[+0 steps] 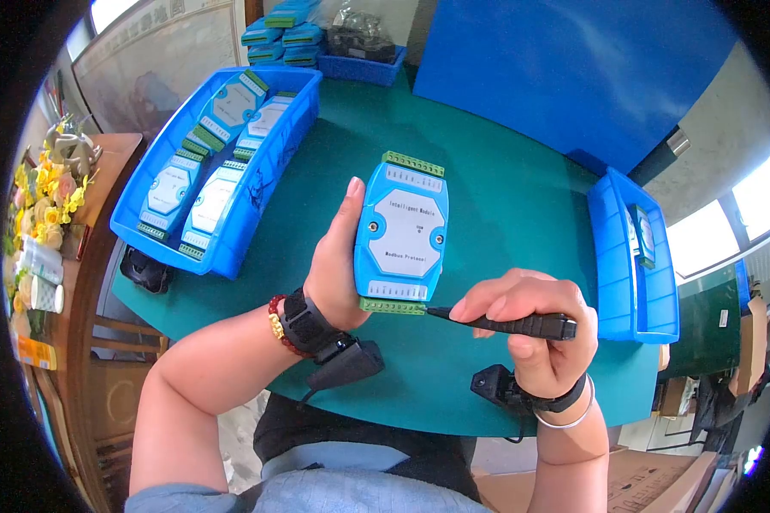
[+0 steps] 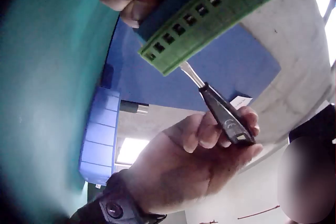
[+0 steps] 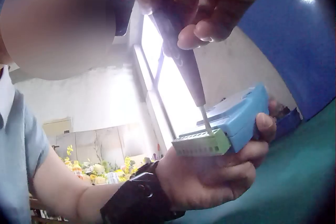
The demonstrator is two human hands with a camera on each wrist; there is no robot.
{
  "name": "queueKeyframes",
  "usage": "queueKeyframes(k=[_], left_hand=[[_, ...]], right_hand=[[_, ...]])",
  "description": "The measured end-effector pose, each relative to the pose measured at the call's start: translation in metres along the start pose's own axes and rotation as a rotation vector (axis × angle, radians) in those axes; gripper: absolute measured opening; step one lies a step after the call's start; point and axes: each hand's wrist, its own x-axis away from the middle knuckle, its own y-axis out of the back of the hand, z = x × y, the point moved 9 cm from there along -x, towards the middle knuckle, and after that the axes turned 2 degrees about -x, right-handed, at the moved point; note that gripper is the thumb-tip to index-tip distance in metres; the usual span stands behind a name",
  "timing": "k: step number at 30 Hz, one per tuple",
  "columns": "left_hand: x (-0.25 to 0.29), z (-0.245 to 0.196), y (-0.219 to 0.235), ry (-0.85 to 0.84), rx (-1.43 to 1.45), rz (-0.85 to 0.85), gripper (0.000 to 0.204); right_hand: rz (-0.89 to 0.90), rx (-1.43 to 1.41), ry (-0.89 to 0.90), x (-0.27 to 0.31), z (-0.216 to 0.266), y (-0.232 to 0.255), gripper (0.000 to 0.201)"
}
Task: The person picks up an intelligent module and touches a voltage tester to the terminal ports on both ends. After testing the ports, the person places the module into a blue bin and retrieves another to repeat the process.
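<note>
My left hand (image 1: 334,269) holds a blue module (image 1: 402,227) with a white label reading "Intelligent Module", its face turned up. Green terminal blocks run along both ends of it. In my right hand (image 1: 546,321) is a screwdriver (image 1: 530,326) with a black handle, gripped between thumb and fingers. The right wrist view shows its thin metal shaft (image 3: 205,118) standing at the top of the near green terminal block (image 3: 199,144), close to one end. From the left wrist side, the flat blade (image 2: 190,71) meets that block's (image 2: 207,16) edge. The tip itself is hidden.
On the left, a blue bin (image 1: 261,192) contains several similar modules. Another blue bin (image 1: 612,265) with modules stands at the right edge of the green table (image 1: 505,171). More modules (image 1: 282,34) are stacked at the back beside a small blue bin (image 1: 376,70), near a blue board (image 1: 573,68).
</note>
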Motion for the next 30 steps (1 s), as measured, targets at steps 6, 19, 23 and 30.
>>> queueKeyframes(k=[6, 19, 23, 30], left_hand=[[0.001, 0.000, -0.009, 0.015, -0.006, 0.072, 0.066], [0.003, 0.004, -0.008, 0.044, -0.048, 0.080, 0.067], [0.003, 0.005, -0.006, 0.033, -0.060, 0.054, 0.066], [0.004, 0.004, -0.006, 0.030, 0.027, 0.074, 0.060]], right_hand=[[-0.045, -0.074, 0.066, 0.000, 0.013, 0.009, 0.022], [0.183, 0.032, 0.205, -0.005, 0.017, -0.011, 0.024], [0.154, -0.022, 0.124, -0.005, 0.008, -0.008, 0.024], [-0.010, -0.105, -0.015, 0.001, -0.006, -0.001, 0.023]])
